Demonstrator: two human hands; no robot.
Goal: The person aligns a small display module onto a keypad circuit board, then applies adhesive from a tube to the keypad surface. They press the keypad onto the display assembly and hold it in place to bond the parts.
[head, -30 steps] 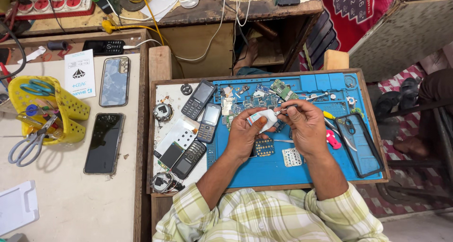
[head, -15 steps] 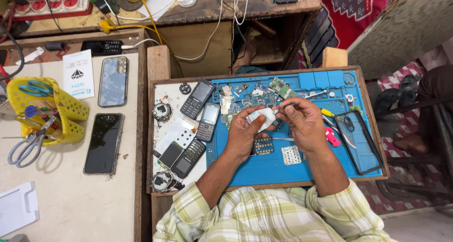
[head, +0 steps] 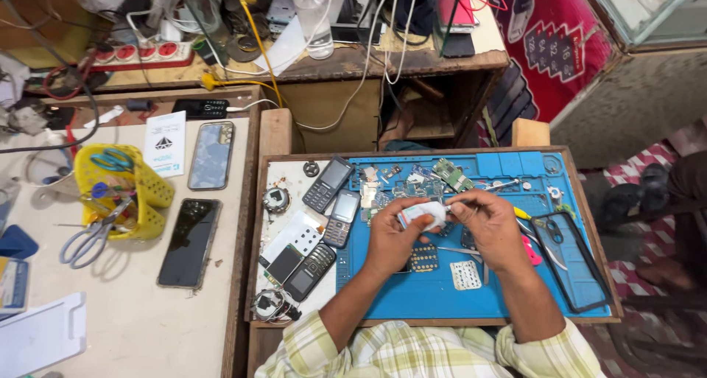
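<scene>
A small white object point(head: 421, 214) sat between both hands, above the middle of the blue work mat point(head: 412, 293) that covered most of the wooden tray point(head: 254, 238). The left hand point(head: 390, 239) was clenched around the object's lower side, thumb and fingers wrapped under it. The right hand point(head: 492, 227) met it from the other side, its fingertips pinched against the object's right end; whether they also held a fine tool there could not be told.

Below the hands on the mat lay a dark keypad piece point(head: 423, 259) and, nearer the tray's front edge, a white keypad piece point(head: 465, 275). Green circuit boards point(head: 453, 175) lay near the mat's back edge. Toward the tray's right edge rested a black phone case point(head: 571, 260).

On the bare left strip of the tray lay several dark keypad phones point(head: 328, 184), well apart from the hands. Beyond the tray's left edge, on the pale table point(head: 140, 326), lay a black smartphone point(head: 190, 242), a yellow basket point(head: 121, 194) and scissors point(head: 88, 236).
</scene>
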